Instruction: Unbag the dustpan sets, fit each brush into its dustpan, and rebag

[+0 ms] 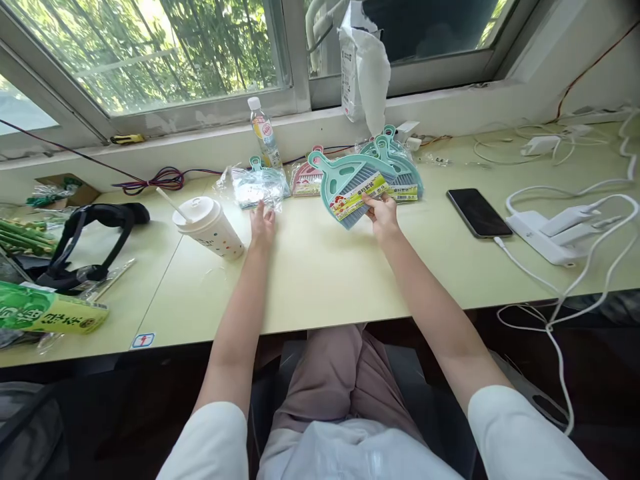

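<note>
My right hand grips a mint-green mini dustpan and brush set by its lower right side, raised and tilted over the table. A yellow label band wraps the grey bristles. Behind it, more green dustpan sets lie by the wall, along with a pink dustpan set in clear wrap. My left hand rests palm down on the table with fingers stretched forward. Its fingertips meet the near edge of a clear plastic packet, which has a green handle sticking out at the back.
On the left are a white cup with a straw, a black head strap and a green box. A bottle stands by the wall. Rightward lie a phone, a power strip and white cables. A white package stands on the sill.
</note>
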The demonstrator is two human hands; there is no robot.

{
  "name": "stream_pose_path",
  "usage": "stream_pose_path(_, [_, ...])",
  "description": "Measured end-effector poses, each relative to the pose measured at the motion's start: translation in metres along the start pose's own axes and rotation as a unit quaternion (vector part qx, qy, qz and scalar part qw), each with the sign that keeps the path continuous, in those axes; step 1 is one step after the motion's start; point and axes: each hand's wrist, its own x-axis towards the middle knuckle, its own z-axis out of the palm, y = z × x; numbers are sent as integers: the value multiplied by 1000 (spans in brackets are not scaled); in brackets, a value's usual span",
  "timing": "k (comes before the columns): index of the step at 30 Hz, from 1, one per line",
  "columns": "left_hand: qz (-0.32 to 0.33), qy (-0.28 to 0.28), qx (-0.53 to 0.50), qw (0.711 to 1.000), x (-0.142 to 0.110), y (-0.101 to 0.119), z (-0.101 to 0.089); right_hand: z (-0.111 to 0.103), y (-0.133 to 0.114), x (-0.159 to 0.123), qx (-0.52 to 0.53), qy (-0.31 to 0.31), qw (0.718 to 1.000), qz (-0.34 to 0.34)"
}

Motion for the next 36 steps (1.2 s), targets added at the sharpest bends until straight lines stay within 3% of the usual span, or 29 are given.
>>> stream_pose_path(4, [-98,-77,38,991,-9,-3,3,3,5,-3,12,1,1000,26])
stream_pose_path(8, [-92,-169,78,978,-22,-1,6,13,6,-14,38,-23,996,80])
stream_pose_path(11, [-96,-221,110,964,-35,-6,15,24,6,-24,39,-93,989,113])
stream_pose_path(14, [-88,-193,122,970,-45,-15,25,29,1,-28,7,-188,973,137])
stream_pose_path(17, [-48,-131,103,985,-45,-18,27,13,-11,-18,-118,-237,957,116])
stream_pose_path(19, [-41,-115,90,988,-41,-16,24,-14,-21,-5,-244,-181,951,49])
stream_pose_path(21, [-51,-116,92,988,-37,-14,21,-49,-29,8,-364,-71,929,-15])
stream_pose_path(24, [-65,-130,110,983,-35,-14,20,-93,-42,16,-520,36,853,26])
stream_pose_path(26, [-60,-149,128,979,-36,-16,21,-98,-51,12,-578,117,808,16])
stream_pose_path(27, [-51,-161,140,976,-38,-17,23,-91,-55,6,-587,149,796,-17])
stream_pose_path(29, [-28,-189,167,967,-42,-19,27,-60,-59,-10,-570,157,798,-116])
stream_pose_path(30, [-16,-202,179,963,-44,-20,29,-39,-57,-20,-554,114,807,-170])
stream_pose_path(32, [7,-226,205,952,-52,-20,34,5,-48,-43,-526,-41,815,-238])
stream_pose_path(34, [38,-233,230,944,-60,-20,39,41,-34,-65,-529,-152,794,-258])
stream_pose_path(36, [71,-227,254,938,-68,-20,43,60,-21,-80,-522,-168,793,-264])
